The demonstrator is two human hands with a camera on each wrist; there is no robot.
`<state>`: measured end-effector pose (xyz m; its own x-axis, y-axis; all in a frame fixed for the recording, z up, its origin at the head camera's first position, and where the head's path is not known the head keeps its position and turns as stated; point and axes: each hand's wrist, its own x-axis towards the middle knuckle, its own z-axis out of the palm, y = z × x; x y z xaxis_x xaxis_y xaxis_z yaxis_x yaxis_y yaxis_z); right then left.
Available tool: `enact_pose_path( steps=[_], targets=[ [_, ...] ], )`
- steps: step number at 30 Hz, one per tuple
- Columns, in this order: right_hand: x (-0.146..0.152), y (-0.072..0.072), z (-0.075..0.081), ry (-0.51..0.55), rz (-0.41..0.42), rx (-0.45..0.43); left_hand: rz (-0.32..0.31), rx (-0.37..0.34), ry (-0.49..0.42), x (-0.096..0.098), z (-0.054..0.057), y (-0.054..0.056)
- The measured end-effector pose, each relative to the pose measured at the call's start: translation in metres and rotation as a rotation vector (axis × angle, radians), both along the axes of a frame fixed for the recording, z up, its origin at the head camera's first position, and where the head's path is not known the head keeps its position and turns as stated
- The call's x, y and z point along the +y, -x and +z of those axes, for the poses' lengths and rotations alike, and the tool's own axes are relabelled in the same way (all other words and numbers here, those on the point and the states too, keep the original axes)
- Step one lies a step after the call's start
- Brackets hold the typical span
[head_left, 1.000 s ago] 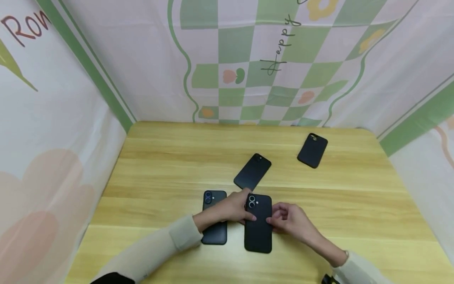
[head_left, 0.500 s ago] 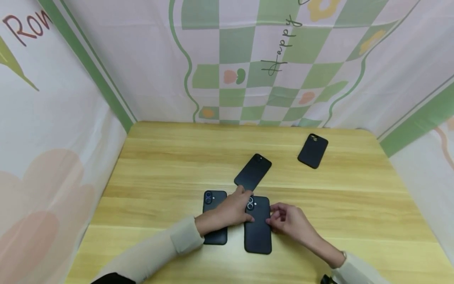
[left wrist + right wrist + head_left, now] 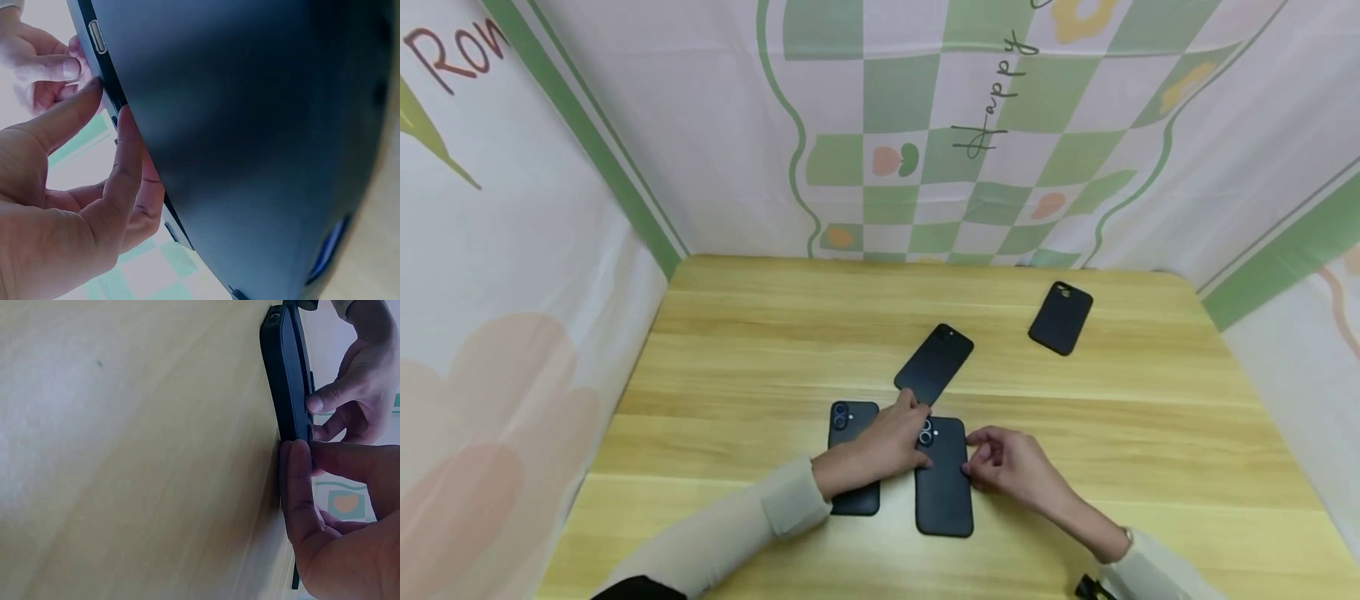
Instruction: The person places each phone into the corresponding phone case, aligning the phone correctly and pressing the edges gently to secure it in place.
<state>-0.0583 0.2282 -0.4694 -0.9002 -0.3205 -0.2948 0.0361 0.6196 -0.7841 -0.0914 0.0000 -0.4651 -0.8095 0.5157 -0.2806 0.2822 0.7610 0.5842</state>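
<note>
A black phone [image 3: 945, 500] with ringed camera lenses at its upper left lies between the two hands. The left hand [image 3: 887, 437] grips its left edge, thumb on the back and fingers round the upper corner, partly covering the lenses. At the opposite edge the right hand [image 3: 1015, 471] pinches it between thumb and fingertips. The right wrist view shows this phone [image 3: 287, 375] edge-on, low over the table, fingers curled at its side. A second black phone [image 3: 856, 500] lies under the left wrist; its back [image 3: 237, 125] fills much of the left wrist view.
Behind the left hand another black phone [image 3: 934, 362] lies slanted on the wooden table [image 3: 737, 333]. A black phone case [image 3: 1062, 318] with a camera cutout lies at the back right. A patterned curtain [image 3: 955, 158] stands along the table's back edge.
The held phone's upper end has lowered and shifted slightly left. The left hand now covers more of its camera corner, and the right fingertips have followed the edge leftward a little.
</note>
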Motion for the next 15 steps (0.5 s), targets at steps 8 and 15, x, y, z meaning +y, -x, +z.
enact_pose_path(
  steps=[8,15],
  targets=[
    [0.004,0.006,0.001,0.030,0.024,-0.023,0.000,0.036,0.022,-0.003,0.007,0.005],
    [0.031,0.036,0.017,0.006,-0.020,0.061,0.153,0.080,-0.025,-0.013,0.026,0.026]
  ],
)
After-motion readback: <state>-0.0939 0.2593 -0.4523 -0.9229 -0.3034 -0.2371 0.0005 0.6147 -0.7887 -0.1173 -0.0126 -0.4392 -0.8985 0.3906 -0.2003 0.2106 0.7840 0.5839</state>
